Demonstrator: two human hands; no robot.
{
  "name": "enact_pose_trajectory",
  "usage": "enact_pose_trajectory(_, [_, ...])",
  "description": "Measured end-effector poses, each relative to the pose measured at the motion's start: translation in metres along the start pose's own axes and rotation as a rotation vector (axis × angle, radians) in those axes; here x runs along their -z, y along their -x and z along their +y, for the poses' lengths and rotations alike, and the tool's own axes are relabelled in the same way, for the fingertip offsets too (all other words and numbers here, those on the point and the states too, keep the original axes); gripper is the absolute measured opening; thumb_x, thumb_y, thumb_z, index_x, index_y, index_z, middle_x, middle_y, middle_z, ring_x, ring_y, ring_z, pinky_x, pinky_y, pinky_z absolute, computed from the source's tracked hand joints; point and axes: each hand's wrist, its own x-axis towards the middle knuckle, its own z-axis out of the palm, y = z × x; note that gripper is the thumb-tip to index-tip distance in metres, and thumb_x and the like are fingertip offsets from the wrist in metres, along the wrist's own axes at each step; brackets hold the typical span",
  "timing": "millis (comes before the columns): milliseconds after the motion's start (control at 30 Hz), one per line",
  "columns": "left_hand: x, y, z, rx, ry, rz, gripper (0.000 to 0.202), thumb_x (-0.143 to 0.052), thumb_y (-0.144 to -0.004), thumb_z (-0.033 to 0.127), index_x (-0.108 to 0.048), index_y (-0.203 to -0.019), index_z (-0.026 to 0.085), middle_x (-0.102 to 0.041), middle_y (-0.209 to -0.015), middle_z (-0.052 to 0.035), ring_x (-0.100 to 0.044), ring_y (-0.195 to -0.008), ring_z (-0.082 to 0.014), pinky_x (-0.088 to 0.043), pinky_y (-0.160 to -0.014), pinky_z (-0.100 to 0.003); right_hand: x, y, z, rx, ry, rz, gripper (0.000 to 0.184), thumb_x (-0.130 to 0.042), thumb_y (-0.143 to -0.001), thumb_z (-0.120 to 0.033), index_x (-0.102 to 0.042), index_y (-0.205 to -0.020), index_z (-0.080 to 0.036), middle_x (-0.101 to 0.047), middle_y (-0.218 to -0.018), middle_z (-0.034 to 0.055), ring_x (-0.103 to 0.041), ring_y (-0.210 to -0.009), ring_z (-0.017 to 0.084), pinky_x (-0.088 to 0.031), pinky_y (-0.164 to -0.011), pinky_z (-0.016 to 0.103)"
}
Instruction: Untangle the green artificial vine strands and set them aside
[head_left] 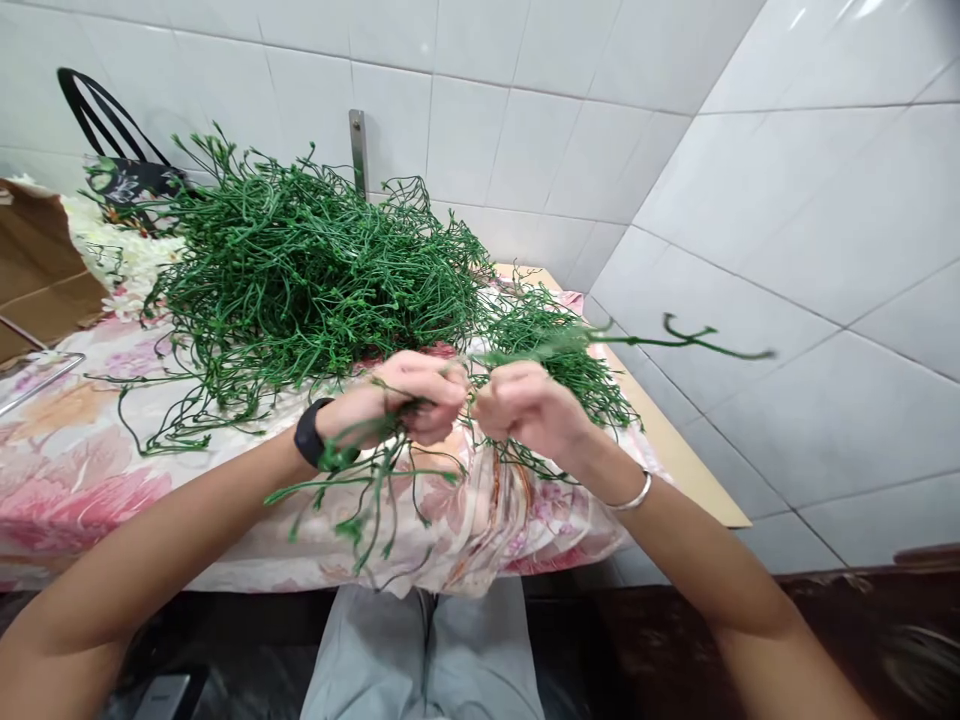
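My left hand (pixel 424 395), with a black band at the wrist, is closed around a bunch of green artificial stems (pixel 379 490) that hang down below it. Close beside it, my right hand (pixel 525 405) is closed too, pinching a single green stem (pixel 675 342) whose forked end sticks out to the right, partly blurred. Between the hands the fingertips nearly meet, and the exact grip is hidden. Behind them rises a large heap of green stems (pixel 315 260). A smaller pile of stems (pixel 555 340) lies just behind my right hand.
A floral cloth (pixel 90 490) covers the table, with a tan board edge (pixel 675 460) at the right. White flowers (pixel 120 255), a brown box (pixel 37 265) and a black-handled bag (pixel 135 180) stand at the left. Tiled walls (pixel 495 130) close in the back and right.
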Motion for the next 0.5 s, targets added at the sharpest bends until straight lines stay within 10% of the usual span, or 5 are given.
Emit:
enact_pose_trajectory(133, [0.010, 0.004, 0.015, -0.260, 0.210, 0.169, 0.025, -0.044, -0.074, 0.017, -0.039, -0.049, 0.014, -0.024, -0.047, 0.0052, -0.021, -0.034, -0.0021, -0.021, -0.032, -0.016, 0.017, 0.005, -0.027, 0.248, 0.146, 0.228, 0.036, -0.048, -0.077, -0.032, -0.032, -0.048, -0.017, -0.020, -0.047, -0.0067, -0.023, -0.043, 0.005, -0.023, -0.040, 0.019])
enact_pose_trajectory(300, [0.021, 0.000, 0.023, -0.329, 0.175, 0.333, 0.031, -0.032, -0.084, 0.020, -0.050, -0.059, 0.013, -0.032, -0.053, 0.0035, -0.027, -0.036, -0.0022, -0.028, -0.037, -0.017, 0.047, 0.002, -0.040, 0.403, 0.885, 0.753, 0.028, -0.044, -0.081, -0.042, -0.056, -0.078, -0.017, -0.039, -0.061, -0.0031, -0.038, -0.055, 0.007, -0.036, -0.056, 0.022])
enact_pose_trajectory(500, [0.027, -0.010, 0.001, -0.191, 0.175, 0.350, 0.031, -0.033, -0.085, 0.021, -0.053, -0.064, 0.011, -0.036, -0.056, 0.0024, -0.035, -0.042, -0.0035, -0.031, -0.042, -0.018, 0.063, -0.004, -0.021, 0.216, 1.624, 0.783, 0.044, -0.043, -0.080, -0.050, -0.051, -0.111, -0.019, -0.053, -0.096, 0.0066, -0.048, -0.094, 0.020, -0.036, -0.086, 0.041])
